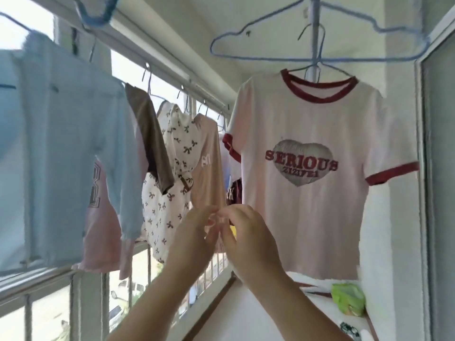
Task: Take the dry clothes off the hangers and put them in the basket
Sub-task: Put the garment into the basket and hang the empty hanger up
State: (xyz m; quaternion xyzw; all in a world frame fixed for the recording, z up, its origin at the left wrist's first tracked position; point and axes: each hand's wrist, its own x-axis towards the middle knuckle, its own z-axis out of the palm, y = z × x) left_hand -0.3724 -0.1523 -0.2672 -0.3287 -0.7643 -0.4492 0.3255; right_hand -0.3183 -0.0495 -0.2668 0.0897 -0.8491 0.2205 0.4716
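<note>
A pale pink T-shirt (312,217) with dark red trim and a "SERIOUS" heart print hangs on a wire hanger straight ahead, right of centre. Above it an empty blue hanger (317,49) hangs from the pole. Along the window rail on the left hang a light blue shirt (61,148), a pink top (101,232), a brown-sleeved garment (150,136), a white bow-print garment (170,193) and a tan top (209,158). My left hand (194,232) and my right hand (248,239) are raised together in front of me, fingertips touching, holding no garment. No basket is in view.
A window with metal bars (147,267) runs along the left. A white ledge (283,311) lies below the T-shirt with a green packet (348,301) on it. A sliding door frame (428,193) stands at the right edge. Another blue hanger (96,11) hangs top left.
</note>
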